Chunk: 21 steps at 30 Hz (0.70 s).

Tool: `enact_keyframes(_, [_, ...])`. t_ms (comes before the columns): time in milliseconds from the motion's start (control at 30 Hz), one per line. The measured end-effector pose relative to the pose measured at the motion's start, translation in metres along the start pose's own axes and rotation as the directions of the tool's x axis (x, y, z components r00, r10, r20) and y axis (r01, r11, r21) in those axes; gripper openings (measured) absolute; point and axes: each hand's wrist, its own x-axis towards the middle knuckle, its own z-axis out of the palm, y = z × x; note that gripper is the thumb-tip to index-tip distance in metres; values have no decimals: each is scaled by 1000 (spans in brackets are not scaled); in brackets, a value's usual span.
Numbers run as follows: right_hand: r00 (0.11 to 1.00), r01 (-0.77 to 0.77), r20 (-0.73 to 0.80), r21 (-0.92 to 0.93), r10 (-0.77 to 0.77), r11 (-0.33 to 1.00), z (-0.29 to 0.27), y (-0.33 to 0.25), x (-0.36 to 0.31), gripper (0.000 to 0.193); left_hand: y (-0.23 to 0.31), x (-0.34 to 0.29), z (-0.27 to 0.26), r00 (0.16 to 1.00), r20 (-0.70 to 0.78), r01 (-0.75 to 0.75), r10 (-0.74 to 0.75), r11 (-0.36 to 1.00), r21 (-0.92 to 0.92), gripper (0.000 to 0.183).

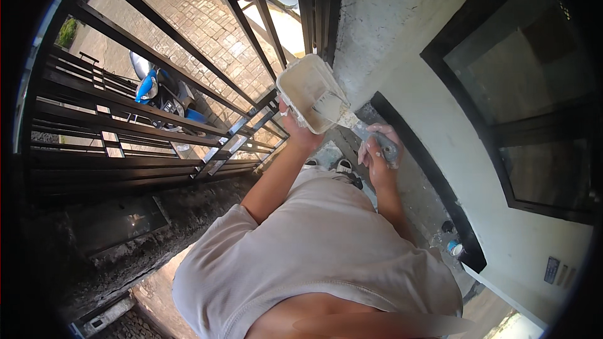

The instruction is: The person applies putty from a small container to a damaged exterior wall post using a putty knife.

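Nearest my lens: the wearer's light grey T-shirt (320,226), filling the lower middle of the head view, my only feed here. Both forearms reach away from it, up the frame.

Left hand (300,130): grip closed round the lower left side of an off-white tub (296,85), rounded-square, open top tilted so I can see inside. Pale residue on its inner walls. White smears on the fingers too.

Right hand (380,149): grip wrapped on the grey handle of a scraper (360,128). Blade points up-left and sits over the tub's opening, its far end inside, coated with whitish paste. I can't tell if the blade touches the bottom. More white smears on this hand.

So tub and scraper are both held up in front of the body, between gate and wall. Below them, dark-and-white shoes (343,166) on a grey floor.

Left: black metal gate (119,164), bars bending with the lens. Beyond it, blue motorbike (148,86) on brick paving (207,28). Right: pale wall (402,69), cracked near the top, dark-framed window (466,91), black band (418,154) along its base. Small blue-and-white can (455,248) near the band's lower end.
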Motion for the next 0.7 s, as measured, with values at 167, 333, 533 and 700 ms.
enact_keyframes(167, [999,49,21,10,-49,999,10,-3,-1,22,3,-2,-11,996,-68,-51,52,999,4,79])
enact_keyframes(333, [991,115,77,-87,-108,990,11,-16,-7,21,13,-7,-24,975,-16,-215,220,964,157,85])
enact_keyframes(533, [979,159,149,-136,-138,978,19,-39,1,19,32,-15,-50,975,160,-196,157,944,267,92])
enact_keyframes(700, [977,161,183,-276,-113,948,33,-59,22,14,42,-16,-45,959,256,-207,121,918,339,96])
